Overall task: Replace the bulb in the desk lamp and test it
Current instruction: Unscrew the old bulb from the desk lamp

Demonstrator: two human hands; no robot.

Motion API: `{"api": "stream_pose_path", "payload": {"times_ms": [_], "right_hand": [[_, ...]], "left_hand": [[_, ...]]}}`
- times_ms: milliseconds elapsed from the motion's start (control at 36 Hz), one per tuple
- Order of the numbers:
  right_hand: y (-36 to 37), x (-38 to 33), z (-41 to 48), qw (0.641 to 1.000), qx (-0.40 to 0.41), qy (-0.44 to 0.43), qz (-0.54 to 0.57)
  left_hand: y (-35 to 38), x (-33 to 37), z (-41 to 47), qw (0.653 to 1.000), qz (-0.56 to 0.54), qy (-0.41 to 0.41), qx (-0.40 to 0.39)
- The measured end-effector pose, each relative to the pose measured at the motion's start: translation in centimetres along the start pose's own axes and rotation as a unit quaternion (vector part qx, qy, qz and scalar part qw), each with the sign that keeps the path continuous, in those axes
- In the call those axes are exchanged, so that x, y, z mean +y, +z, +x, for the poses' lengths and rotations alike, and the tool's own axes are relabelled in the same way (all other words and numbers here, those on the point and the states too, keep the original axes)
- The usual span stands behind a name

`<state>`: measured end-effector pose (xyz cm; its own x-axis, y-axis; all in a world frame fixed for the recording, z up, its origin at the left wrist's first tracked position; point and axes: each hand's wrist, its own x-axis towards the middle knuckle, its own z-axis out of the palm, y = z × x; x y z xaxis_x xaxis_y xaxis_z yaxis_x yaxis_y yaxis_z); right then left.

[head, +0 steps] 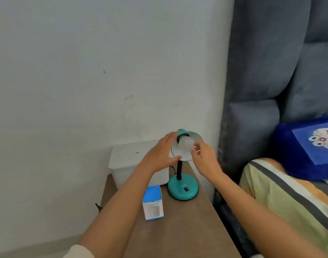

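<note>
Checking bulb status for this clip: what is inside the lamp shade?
A white bulb sits in the teal lamp shade, the right hand at it and the left hand steadying the rim. Its base and the socket are hidden.

A white lidded plastic bin (129,161) stands against the pale wall (85,71). A blue cartoon-printed cushion (308,148) (face partly cropped) leans on the grey padded headboard (261,71).
</note>
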<state>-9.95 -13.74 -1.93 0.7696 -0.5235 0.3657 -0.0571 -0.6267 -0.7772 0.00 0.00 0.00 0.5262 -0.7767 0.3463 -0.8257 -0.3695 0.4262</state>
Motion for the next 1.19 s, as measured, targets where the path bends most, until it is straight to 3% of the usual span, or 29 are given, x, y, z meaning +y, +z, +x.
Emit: {"api": "stream_pose_path", "payload": {"times_ms": [167, 278, 361, 528, 639, 778, 889, 1028, 1194], "right_hand": [[1.4, 1.1, 2.4, 0.982, -0.052, 0.138, 0.116], [2.1, 1.2, 4.4, 0.945, -0.099, 0.19, 0.247], [2.3, 1.4, 5.0, 0.933, -0.118, 0.185, 0.286], [2.4, 1.7, 5.2, 0.977, -0.05, 0.133, 0.159], [2.7, 1.5, 5.2, 0.964, -0.048, 0.17, 0.199], [2.9, 0.9, 5.2, 0.985, -0.019, 0.101, 0.138], [2.8, 0.6, 5.1, 0.961, -0.041, 0.172, 0.212], [2.9, 0.5, 4.6, 0.98, -0.008, 0.082, 0.179], [3.1, 0.6, 4.7, 0.926, -0.025, 0.178, 0.331]], "left_hand": [[2.1, -1.5, 1.6, 0.998, -0.057, 0.01, -0.024], [3.0, -2.8, 2.3, 0.998, -0.061, 0.034, -0.011], [3.6, -3.4, 2.8, 0.997, -0.059, 0.046, 0.002], [4.0, -4.1, 3.2, 0.996, -0.057, 0.069, 0.031], [4.0, -4.1, 3.2, 0.994, -0.065, 0.076, 0.034], [4.1, -4.4, 3.1, 0.994, -0.073, 0.077, 0.034], [4.1, -4.4, 3.0, 0.994, -0.071, 0.08, 0.035], [4.2, -4.4, 3.0, 0.993, -0.074, 0.08, 0.04], [4.3, -4.6, 3.0, 0.992, -0.084, 0.077, 0.044]]}}
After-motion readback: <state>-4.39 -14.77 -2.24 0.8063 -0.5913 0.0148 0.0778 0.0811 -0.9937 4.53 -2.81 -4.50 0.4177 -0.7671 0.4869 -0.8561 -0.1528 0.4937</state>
